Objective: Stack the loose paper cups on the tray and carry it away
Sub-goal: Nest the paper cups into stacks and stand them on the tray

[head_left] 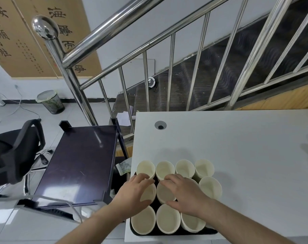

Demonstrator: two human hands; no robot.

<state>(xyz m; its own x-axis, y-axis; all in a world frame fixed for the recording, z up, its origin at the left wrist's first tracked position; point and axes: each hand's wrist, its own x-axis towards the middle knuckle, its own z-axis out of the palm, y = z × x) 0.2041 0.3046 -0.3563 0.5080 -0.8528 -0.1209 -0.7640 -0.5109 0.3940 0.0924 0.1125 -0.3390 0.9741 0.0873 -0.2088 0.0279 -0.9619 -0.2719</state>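
Several cream paper cups stand upright in rows on a dark tray [169,234] at the near left corner of the white table [229,143]. The far right cup [204,168] looks like a stack of nested cups. My left hand [134,195] curls its fingers and thumb round the left cup of the middle row [149,192]. My right hand [185,194] grips the centre cup [164,192] beside it, fingers over the far rim and thumb at the near rim. The near row holds three empty cups, among them one [167,218] in the middle.
A black-topped cart [79,164] stands close to the table's left edge, with a black office chair [12,155] further left. A steel stair railing [149,81] rises behind the table. The table has a cable hole [160,125]. A waste bin [50,101] sits by the wall.
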